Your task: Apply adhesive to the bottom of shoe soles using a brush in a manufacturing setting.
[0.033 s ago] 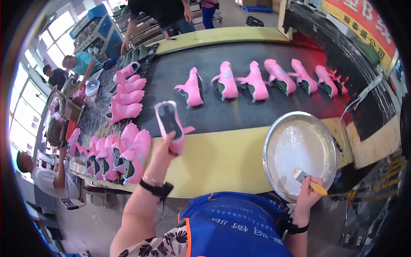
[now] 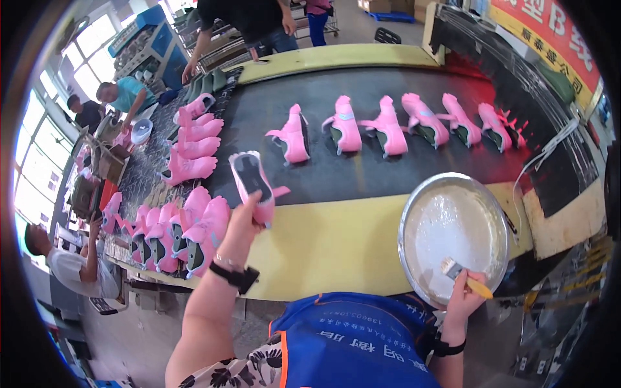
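Observation:
A pink shoe upper (image 2: 266, 210) is gripped near one end by my left hand (image 2: 239, 226), its dark grey underside turned up toward me. It is held above the near edge of the dark belt. My right hand (image 2: 463, 296) closes round a brush (image 2: 480, 289) with a yellow handle and pale bristles. The bristles are over the white liquid (image 2: 440, 226) in a large round metal basin (image 2: 402, 220); whether they touch it I cannot tell. The basin stands at the right, on the yellow ledge (image 2: 323, 242) in front of me.
Several pink shoe uppers (image 2: 345, 126) stand in a row across the dark belt (image 2: 259, 107), reaching a red-lit opening at the right. More pink uppers (image 2: 206, 236) cluster on the left bench. A white cable (image 2: 548, 145) hangs at the right. People (image 2: 249, 22) stand beyond the belt and at the left.
My left hand and the shoe upper have shifted slightly left, and the upper leans a little more to the left. My right hand and the brush look almost unmoved.

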{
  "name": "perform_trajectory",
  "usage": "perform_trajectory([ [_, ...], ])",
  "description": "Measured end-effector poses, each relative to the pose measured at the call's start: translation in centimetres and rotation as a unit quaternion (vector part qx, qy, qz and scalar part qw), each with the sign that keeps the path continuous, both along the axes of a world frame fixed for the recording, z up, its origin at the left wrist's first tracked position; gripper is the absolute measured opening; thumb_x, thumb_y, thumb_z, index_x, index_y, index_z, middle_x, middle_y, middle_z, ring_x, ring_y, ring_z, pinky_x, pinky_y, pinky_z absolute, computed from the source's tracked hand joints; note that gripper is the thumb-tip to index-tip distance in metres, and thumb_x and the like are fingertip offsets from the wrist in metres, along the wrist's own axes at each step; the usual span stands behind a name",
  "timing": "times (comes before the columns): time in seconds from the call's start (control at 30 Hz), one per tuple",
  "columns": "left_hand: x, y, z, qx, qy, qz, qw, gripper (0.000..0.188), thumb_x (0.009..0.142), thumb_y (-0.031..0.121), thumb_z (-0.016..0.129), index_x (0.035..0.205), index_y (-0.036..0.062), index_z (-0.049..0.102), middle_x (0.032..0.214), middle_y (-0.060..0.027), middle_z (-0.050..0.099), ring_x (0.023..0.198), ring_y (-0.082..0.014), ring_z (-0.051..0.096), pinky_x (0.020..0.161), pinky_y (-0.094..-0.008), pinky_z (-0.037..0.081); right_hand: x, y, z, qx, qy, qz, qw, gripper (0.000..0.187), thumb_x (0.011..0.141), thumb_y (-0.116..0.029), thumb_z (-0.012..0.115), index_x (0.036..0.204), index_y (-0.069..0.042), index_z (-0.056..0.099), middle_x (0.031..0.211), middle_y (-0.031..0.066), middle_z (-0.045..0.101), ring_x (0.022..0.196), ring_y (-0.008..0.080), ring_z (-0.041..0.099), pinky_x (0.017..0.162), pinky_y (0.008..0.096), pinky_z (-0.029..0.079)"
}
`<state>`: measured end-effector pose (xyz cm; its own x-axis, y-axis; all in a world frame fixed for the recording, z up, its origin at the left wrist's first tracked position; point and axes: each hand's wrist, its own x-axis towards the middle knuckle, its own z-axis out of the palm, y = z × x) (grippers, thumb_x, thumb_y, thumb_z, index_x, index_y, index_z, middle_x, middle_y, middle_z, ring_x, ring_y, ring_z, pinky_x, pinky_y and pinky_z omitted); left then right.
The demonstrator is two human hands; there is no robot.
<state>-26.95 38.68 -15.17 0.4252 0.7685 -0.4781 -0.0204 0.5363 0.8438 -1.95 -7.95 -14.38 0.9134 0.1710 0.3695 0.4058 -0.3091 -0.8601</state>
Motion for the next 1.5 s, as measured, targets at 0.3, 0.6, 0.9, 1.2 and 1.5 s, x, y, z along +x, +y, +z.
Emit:
perform_trajectory([
  [0.3, 7.1, 16.1, -1.6, 0.379, 0.476, 0.109, 0.786, 0.085, 0.073, 0.033, 0.086, 0.134, -0.0039, 0.041, 0.131, -0.0304, 0.053, 0.121, -0.0460, 0.059, 0.097, -0.0510, 0.053, -1.0, 1.3, 1.3, 0.007, 0.025, 0.024, 0.999, 0.006, 0.100, -0.001, 0.058, 0.099, 0.001, 0.053, 0.093, 0.0049, 0.054, 0.085, 0.0094, 0.054, 0.076, 0.0250, 0.047],
  [0.6, 8.2, 17.0, -5.8, 0.377, 0.560, -0.051, 0.736, 0.063, 0.097, 0.029, 0.062, 0.154, 0.0335, 0.037, 0.134, -0.0208, 0.056, 0.115, -0.0406, 0.066, 0.094, -0.0513, 0.054, -0.7, 1.4, 0.6, -0.005, 0.015, 0.021, 1.000, 0.011, 0.099, -0.004, 0.061, 0.098, 0.002, 0.052, 0.090, 0.0062, 0.054, 0.082, 0.0120, 0.054, 0.071, 0.0270, 0.046],
  [0.9, 1.9, 21.8, 3.1, 0.434, 0.671, 0.140, 0.585, 0.042, 0.094, 0.023, 0.061, 0.132, 0.0064, 0.056, 0.132, -0.0159, 0.058, 0.121, -0.0349, 0.060, 0.095, -0.0474, 0.053, 1.0, -0.2, -1.7, -0.066, -0.011, 0.039, 0.997, 0.010, 0.101, -0.003, 0.057, 0.096, 0.001, 0.049, 0.091, 0.0058, 0.051, 0.086, 0.0122, 0.054, 0.076, 0.0285, 0.046],
  [1.2, -15.3, 33.3, -2.8, 0.425, 0.608, 0.025, 0.670, 0.035, 0.096, 0.025, 0.056, 0.121, 0.0020, 0.067, 0.116, -0.0218, 0.070, 0.113, -0.0407, 0.065, 0.095, -0.0511, 0.052, -1.4, 2.3, 0.1, 0.048, 0.014, 0.049, 0.998, 0.009, 0.099, -0.002, 0.060, 0.095, 0.003, 0.054, 0.086, 0.0070, 0.057, 0.081, 0.0124, 0.055, 0.073, 0.0285, 0.047],
  [1.5, -11.1, 30.7, 4.0, 0.494, 0.361, 0.194, 0.767, 0.019, 0.102, 0.021, 0.059, 0.095, 0.0029, 0.059, 0.076, -0.0085, 0.067, 0.060, -0.0172, 0.064, 0.047, -0.0334, 0.052, -2.6, 3.6, 1.8, 0.026, -0.005, 0.018, 0.999, 0.010, 0.093, -0.002, 0.067, 0.088, -0.002, 0.058, 0.075, -0.0011, 0.057, 0.067, 0.0050, 0.051, 0.059, 0.0232, 0.042],
])
